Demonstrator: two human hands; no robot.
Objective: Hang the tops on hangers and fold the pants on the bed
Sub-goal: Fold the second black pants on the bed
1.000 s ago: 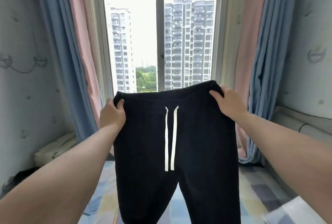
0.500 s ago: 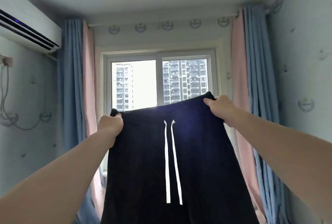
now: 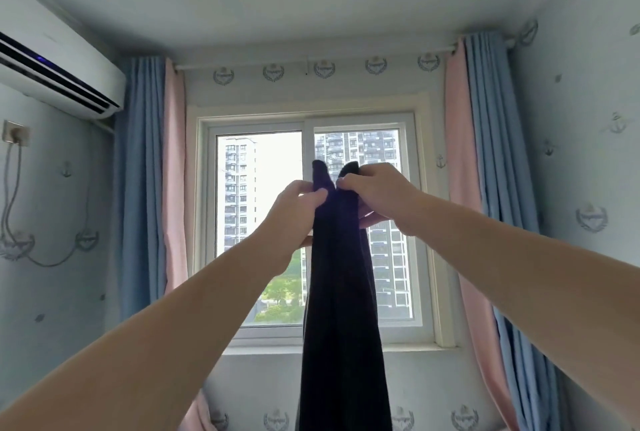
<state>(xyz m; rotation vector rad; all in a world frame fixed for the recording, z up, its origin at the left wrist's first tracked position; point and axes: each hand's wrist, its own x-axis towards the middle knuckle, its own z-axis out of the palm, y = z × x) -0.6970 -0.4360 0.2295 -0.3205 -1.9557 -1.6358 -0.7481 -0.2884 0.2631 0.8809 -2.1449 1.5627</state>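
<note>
Dark pants, narrow hanging column, waistband in curled fingers of left hand and right hand.

On my feed, the only thing carrying the dark pants is the pair of hands, held up in front of the window. The left hand pinches one top corner of the waistband and the right hand grips the other. The two sit just beside each other (thumbs almost meeting), and the cloth hangs straight down as one narrow, doubled strip, passing in front of the window sill.
</note>
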